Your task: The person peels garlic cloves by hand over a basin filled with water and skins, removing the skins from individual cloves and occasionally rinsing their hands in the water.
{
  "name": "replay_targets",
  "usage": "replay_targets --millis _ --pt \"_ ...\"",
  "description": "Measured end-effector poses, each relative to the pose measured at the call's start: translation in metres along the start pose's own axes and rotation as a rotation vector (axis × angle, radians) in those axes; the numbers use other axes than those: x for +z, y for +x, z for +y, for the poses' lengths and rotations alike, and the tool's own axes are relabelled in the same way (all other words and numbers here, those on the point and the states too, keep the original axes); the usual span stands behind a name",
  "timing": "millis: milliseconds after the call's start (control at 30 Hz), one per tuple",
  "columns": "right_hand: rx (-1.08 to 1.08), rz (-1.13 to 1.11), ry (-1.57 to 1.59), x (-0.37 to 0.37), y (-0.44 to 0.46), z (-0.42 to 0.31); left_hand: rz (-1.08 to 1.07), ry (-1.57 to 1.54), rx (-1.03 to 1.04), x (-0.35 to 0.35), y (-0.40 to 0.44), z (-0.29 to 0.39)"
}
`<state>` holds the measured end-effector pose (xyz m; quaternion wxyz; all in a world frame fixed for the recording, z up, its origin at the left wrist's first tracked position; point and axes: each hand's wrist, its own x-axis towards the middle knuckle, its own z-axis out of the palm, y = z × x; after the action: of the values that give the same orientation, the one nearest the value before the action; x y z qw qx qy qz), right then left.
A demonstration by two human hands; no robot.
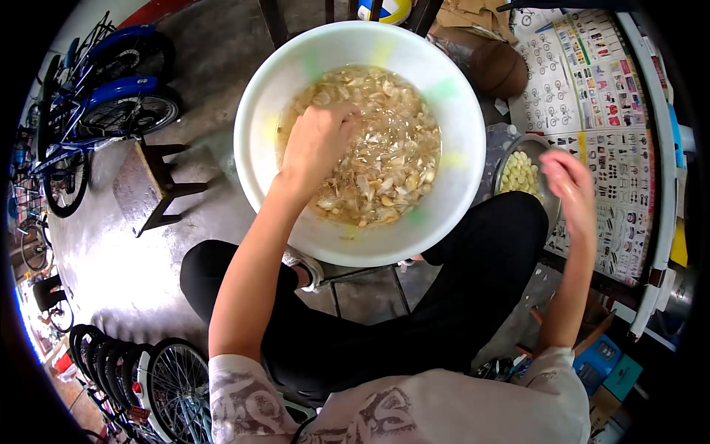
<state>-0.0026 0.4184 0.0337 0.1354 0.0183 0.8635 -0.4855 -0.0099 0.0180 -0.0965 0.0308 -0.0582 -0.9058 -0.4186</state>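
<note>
A large white basin (pixel 255 170) stands in front of me, holding water with many garlic cloves and loose papery skins (pixel 384 166). Over the left part of the water is my left hand (pixel 318 144), its fingers curled down and closed; whatever they grip is hidden. To the right, a metal bowl (pixel 551 203) contains peeled garlic cloves (pixel 520 174). My right hand (pixel 571 185) hovers at the bowl's right side with fingers bent together, and I cannot make out anything between them.
A small wooden stool (pixel 148 185) and parked bicycles (pixel 129 103) are on the left. Tyres and a wheel (pixel 177 385) stand lower left. At right is a table covered with a printed sheet (pixel 614 185). A brown ball (pixel 499 69) lies behind the bowl.
</note>
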Motion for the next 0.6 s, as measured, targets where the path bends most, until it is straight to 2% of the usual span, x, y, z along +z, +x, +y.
replay_targets --millis 33,67,100,133,167,200,233,267,333,367,433,500,567,600 --pt "-0.001 0.002 -0.007 -0.016 -0.01 0.009 -0.047 0.037 -0.021 0.001 -0.001 0.0" --pt "-0.051 0.108 -0.434 -0.027 -0.018 0.021 -0.045 0.031 -0.019 0.003 -0.002 -0.001" --pt "-0.098 0.215 -0.859 -0.031 -0.025 0.03 -0.075 0.084 0.078 0.005 -0.005 -0.002" --pt "-0.443 0.246 -1.257 -0.022 -0.032 0.029 -0.103 0.134 0.177 0.006 -0.007 -0.001" --pt "-0.444 0.294 -1.114 -0.006 -0.035 0.024 -0.098 0.123 0.184 0.008 -0.01 0.002" --pt "-0.447 0.34 -0.97 0.021 -0.034 0.01 -0.209 0.109 0.225 0.009 -0.014 0.008" --pt "-0.477 0.262 -0.881 0.044 -0.031 -0.003 -0.323 0.1 0.267 0.012 -0.017 0.013" --pt "-0.498 0.185 -0.786 0.067 -0.028 -0.014 -0.326 0.096 0.274 0.017 -0.022 0.019" --pt "-0.331 -0.104 -0.329 0.11 -0.009 -0.024 -0.555 0.12 0.257 0.028 -0.033 0.027" --pt "-0.383 -0.144 -0.292 0.129 0.008 -0.026 -0.554 0.127 0.261 0.035 -0.037 0.029" --pt "-0.429 -0.182 -0.19 0.161 0.042 -0.028 -0.663 0.393 0.291 0.05 -0.048 0.028" --pt "-0.424 -0.18 -0.117 0.187 0.066 -0.023 -0.59 0.497 0.346 0.063 -0.057 0.018" --pt "-0.233 -0.273 0.153 0.203 0.079 -0.012 -0.516 0.594 0.414 0.064 -0.059 0.017" --pt "-0.239 -0.271 0.157 0.202 0.079 -0.014 -0.544 0.442 0.292 0.059 -0.057 0.019"
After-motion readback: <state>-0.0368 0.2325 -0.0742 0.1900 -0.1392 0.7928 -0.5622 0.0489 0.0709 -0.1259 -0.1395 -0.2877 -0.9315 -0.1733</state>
